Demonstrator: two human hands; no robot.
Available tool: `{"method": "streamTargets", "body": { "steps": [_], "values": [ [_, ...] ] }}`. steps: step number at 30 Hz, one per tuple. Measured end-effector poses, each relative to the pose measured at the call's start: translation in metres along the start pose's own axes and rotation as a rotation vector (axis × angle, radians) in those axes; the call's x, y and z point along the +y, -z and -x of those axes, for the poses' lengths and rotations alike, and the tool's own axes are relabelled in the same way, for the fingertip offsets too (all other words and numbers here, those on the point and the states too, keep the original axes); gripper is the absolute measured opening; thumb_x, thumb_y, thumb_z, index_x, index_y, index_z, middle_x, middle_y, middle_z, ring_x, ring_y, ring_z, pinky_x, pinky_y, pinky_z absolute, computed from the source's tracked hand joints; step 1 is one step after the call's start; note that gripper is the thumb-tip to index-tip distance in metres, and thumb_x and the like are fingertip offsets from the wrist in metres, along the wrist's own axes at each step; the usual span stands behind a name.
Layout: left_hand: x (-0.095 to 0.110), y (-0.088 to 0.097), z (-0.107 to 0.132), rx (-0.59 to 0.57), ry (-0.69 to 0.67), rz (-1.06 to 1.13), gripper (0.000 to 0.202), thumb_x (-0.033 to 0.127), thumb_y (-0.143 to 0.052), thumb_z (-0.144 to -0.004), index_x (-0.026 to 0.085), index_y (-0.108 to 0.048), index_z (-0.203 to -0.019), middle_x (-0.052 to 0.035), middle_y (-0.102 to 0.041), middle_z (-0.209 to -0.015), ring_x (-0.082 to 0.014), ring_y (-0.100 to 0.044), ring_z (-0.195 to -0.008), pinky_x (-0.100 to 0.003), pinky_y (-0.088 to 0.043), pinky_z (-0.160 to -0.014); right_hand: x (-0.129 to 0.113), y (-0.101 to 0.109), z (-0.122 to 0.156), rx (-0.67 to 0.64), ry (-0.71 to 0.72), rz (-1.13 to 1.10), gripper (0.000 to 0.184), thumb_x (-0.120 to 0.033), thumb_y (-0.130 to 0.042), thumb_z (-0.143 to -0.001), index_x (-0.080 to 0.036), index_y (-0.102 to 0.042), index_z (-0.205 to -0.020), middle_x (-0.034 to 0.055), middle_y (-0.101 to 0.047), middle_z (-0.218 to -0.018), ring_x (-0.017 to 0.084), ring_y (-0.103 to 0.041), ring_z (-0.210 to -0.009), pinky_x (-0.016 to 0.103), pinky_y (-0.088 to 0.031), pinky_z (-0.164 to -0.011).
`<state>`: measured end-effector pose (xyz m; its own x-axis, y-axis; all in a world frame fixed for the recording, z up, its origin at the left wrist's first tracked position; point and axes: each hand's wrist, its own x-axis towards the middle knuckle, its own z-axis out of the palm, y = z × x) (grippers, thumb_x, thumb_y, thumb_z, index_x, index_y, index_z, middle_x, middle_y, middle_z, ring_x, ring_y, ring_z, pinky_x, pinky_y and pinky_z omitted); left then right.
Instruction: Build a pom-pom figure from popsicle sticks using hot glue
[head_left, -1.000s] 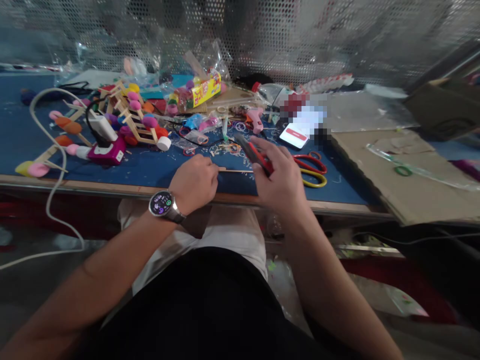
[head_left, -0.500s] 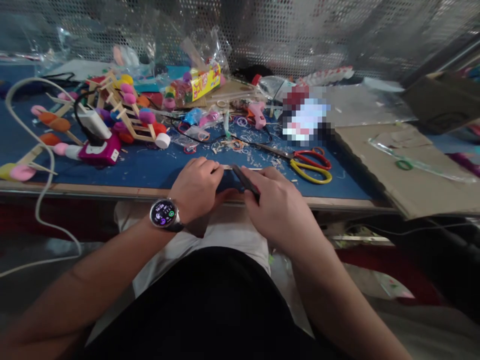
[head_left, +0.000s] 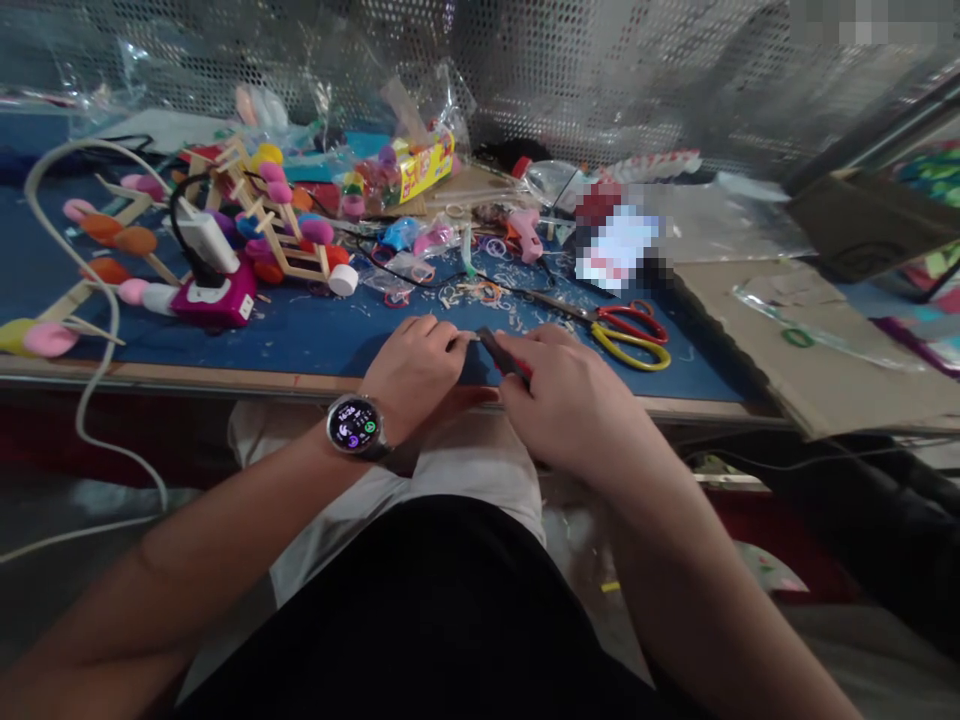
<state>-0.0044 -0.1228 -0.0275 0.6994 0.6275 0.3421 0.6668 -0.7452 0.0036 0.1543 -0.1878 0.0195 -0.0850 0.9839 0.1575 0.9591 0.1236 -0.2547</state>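
Note:
My left hand (head_left: 418,368), with a watch (head_left: 354,425) on its wrist, is closed in a pinch on a thin wooden stick (head_left: 466,336) at the front of the blue table mat (head_left: 300,335). My right hand (head_left: 574,395) is wrapped round a small red-and-black cutting tool (head_left: 504,356) whose tip meets the stick right beside my left fingers. Both hands hover over the table's front edge, nearly touching each other.
Red-and-yellow scissors (head_left: 626,335) lie just right of my hands. A stick-and-pompom model (head_left: 262,220), a magenta box (head_left: 217,300), a white cable (head_left: 82,330), a pink glue gun (head_left: 526,232), rubber bands and plastic bags fill the back. Cardboard sheets (head_left: 810,350) sit at right.
My right hand has drawn the cutting tool down and left from above the mat to the stick. The left hand stays pinched on the stick. The camera has shifted slightly.

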Motion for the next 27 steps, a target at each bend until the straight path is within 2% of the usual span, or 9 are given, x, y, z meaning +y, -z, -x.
{"method": "streamTargets", "body": {
  "steps": [3,10,14,21,27],
  "values": [
    [0.001,0.001,0.000,-0.002,-0.013,-0.001,0.053,0.058,-0.058,-0.092,0.009,-0.068,-0.110,-0.0161,-0.069,-0.102,-0.0314,-0.059,-0.096,-0.042,-0.042,-0.084,0.000,-0.001,0.000,0.006,-0.002,-0.004,0.034,-0.012,-0.050,-0.085,-0.016,-0.072,-0.110,0.0136,-0.067,-0.095,0.026,-0.064,-0.080,0.034,-0.046,-0.069],
    [0.003,0.003,0.002,0.002,-0.041,0.009,0.066,0.064,-0.073,-0.078,0.006,-0.066,-0.109,-0.0184,-0.067,-0.101,-0.0335,-0.058,-0.097,-0.043,-0.041,-0.084,-0.004,-0.001,0.000,0.018,0.006,0.009,0.031,-0.011,-0.050,-0.084,-0.018,-0.073,-0.103,0.0124,-0.067,-0.094,0.025,-0.064,-0.081,0.034,-0.046,-0.070],
    [0.004,0.004,0.002,-0.007,-0.062,-0.034,0.070,0.064,-0.077,-0.074,0.004,-0.065,-0.107,-0.0179,-0.066,-0.099,-0.0334,-0.057,-0.097,-0.041,-0.040,-0.082,-0.009,-0.003,0.000,0.014,-0.005,0.049,0.032,-0.011,-0.050,-0.083,-0.016,-0.072,-0.105,0.0141,-0.065,-0.096,0.025,-0.062,-0.076,0.033,-0.045,-0.066],
    [0.003,0.003,0.004,-0.019,-0.104,-0.068,0.061,0.058,-0.078,-0.076,0.006,-0.064,-0.106,-0.0173,-0.065,-0.102,-0.0329,-0.056,-0.098,-0.040,-0.040,-0.078,-0.021,-0.007,0.000,0.006,-0.057,0.125,0.033,-0.011,-0.050,-0.083,-0.013,-0.071,-0.108,0.0162,-0.062,-0.096,0.022,-0.060,-0.061,0.034,-0.041,-0.057],
    [0.004,0.003,0.000,-0.054,-0.100,-0.044,0.059,0.055,-0.075,-0.079,0.004,-0.065,-0.107,-0.0171,-0.064,-0.101,-0.0345,-0.057,-0.098,-0.040,-0.043,-0.075,-0.032,-0.008,0.003,-0.086,-0.134,0.173,0.039,-0.011,-0.052,-0.084,-0.010,-0.067,-0.120,0.0212,-0.060,-0.109,0.020,-0.058,-0.059,0.032,-0.040,-0.054]
  ]
}}
